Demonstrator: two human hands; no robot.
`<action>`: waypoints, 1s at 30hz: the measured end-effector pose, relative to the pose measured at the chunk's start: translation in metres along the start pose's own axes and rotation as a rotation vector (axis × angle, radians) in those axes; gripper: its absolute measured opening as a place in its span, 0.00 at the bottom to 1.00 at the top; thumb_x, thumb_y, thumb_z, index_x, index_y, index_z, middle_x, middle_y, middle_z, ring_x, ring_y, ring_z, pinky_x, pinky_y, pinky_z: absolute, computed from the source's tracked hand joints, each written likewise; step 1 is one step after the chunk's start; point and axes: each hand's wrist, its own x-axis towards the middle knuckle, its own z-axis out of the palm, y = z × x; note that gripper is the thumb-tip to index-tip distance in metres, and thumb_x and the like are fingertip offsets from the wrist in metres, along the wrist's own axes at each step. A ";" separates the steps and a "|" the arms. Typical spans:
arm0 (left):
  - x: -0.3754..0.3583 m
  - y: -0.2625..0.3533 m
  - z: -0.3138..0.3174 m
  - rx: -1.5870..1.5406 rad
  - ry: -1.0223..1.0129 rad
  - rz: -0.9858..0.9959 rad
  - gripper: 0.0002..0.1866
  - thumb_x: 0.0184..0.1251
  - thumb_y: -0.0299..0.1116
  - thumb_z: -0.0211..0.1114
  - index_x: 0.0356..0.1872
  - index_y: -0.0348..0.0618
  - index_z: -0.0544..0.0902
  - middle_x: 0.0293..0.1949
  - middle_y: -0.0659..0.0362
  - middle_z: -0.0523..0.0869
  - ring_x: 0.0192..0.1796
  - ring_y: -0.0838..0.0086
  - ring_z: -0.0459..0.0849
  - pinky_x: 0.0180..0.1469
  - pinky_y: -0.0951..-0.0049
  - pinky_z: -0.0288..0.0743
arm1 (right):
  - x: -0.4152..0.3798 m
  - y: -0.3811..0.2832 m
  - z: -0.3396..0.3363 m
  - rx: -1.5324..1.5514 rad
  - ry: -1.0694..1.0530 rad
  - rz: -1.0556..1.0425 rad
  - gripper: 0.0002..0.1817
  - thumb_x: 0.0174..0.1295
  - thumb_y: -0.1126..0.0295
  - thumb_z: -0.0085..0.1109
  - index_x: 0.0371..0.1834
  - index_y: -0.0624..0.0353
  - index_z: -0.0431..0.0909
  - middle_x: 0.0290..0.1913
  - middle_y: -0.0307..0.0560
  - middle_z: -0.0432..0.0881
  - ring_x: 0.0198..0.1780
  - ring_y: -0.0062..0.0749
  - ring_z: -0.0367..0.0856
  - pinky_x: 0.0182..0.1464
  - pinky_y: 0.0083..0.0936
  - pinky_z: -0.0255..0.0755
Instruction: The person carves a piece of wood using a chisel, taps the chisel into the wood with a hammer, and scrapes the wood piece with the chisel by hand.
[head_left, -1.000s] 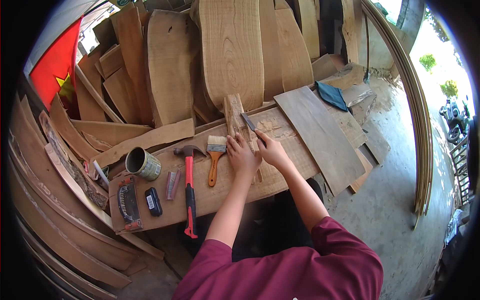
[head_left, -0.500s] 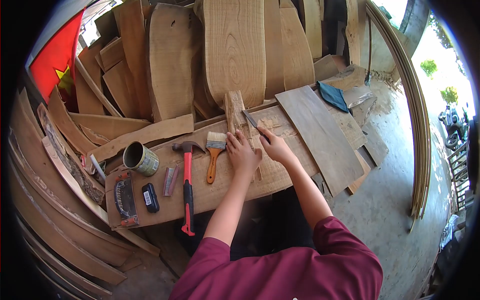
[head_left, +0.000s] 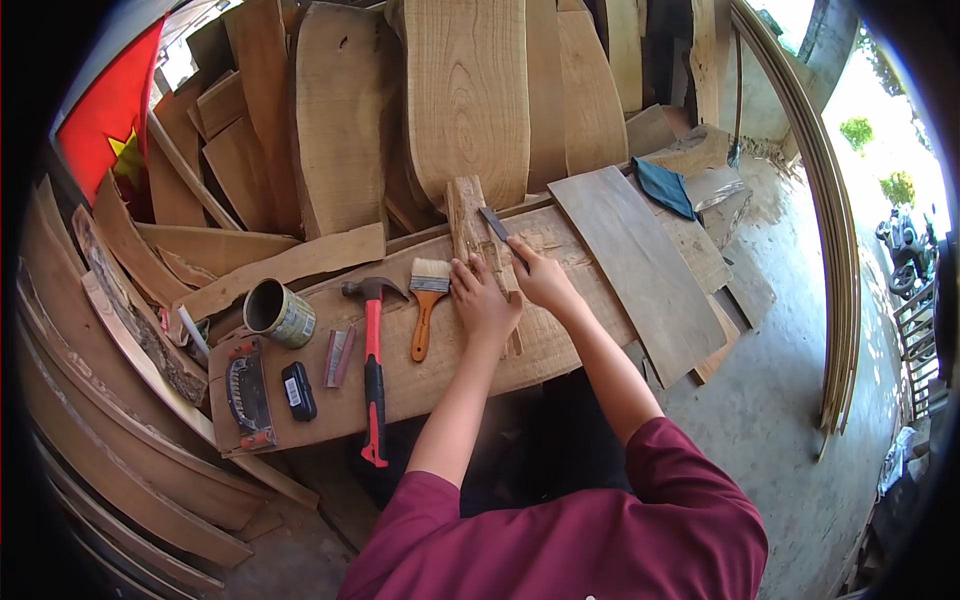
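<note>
My left hand (head_left: 484, 300) lies with its fingers spread on a narrow rough wood strip (head_left: 466, 215), pressing it to the wooden bench (head_left: 420, 385). In my right hand (head_left: 545, 277) is a dark flat-bladed tool (head_left: 495, 224), its blade angled up and left beside the strip. To the left of my left hand are a paintbrush (head_left: 428, 305) with pale bristles and a claw hammer (head_left: 373, 370) with a red and black handle. What lies under my left palm is hidden.
Further left sit a tin can (head_left: 280, 314), a reddish block (head_left: 340, 357), a black case (head_left: 299, 391) and a clamp-ended sanding tool (head_left: 248, 396). A grey-brown board (head_left: 640, 275) lies at the right, with a teal cloth (head_left: 664, 188) behind it. Tall planks (head_left: 467, 100) lean behind the bench.
My right hand has moved slightly up and left with the tool, whose blade now points higher along the strip. My left hand stays on the wood.
</note>
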 end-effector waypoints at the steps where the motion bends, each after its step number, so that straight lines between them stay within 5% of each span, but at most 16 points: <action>1: 0.001 -0.001 0.001 0.012 0.008 -0.002 0.46 0.53 0.46 0.65 0.68 0.29 0.55 0.68 0.31 0.53 0.70 0.39 0.55 0.70 0.49 0.51 | -0.009 -0.001 0.001 0.012 -0.010 0.002 0.22 0.65 0.59 0.46 0.64 0.39 0.69 0.37 0.65 0.81 0.41 0.60 0.80 0.45 0.50 0.73; 20: 0.004 -0.013 0.024 0.093 0.118 0.057 0.38 0.63 0.44 0.57 0.68 0.31 0.55 0.66 0.30 0.56 0.67 0.37 0.60 0.68 0.50 0.57 | -0.029 -0.035 0.020 -0.219 0.034 0.188 0.24 0.65 0.53 0.45 0.66 0.35 0.66 0.31 0.63 0.82 0.35 0.61 0.81 0.40 0.52 0.75; 30: 0.001 -0.002 0.003 0.059 0.042 0.010 0.48 0.50 0.50 0.66 0.68 0.30 0.56 0.66 0.30 0.56 0.67 0.37 0.59 0.69 0.51 0.54 | 0.020 -0.002 0.014 0.077 0.076 0.033 0.22 0.65 0.59 0.49 0.63 0.42 0.70 0.41 0.66 0.81 0.45 0.58 0.80 0.48 0.42 0.74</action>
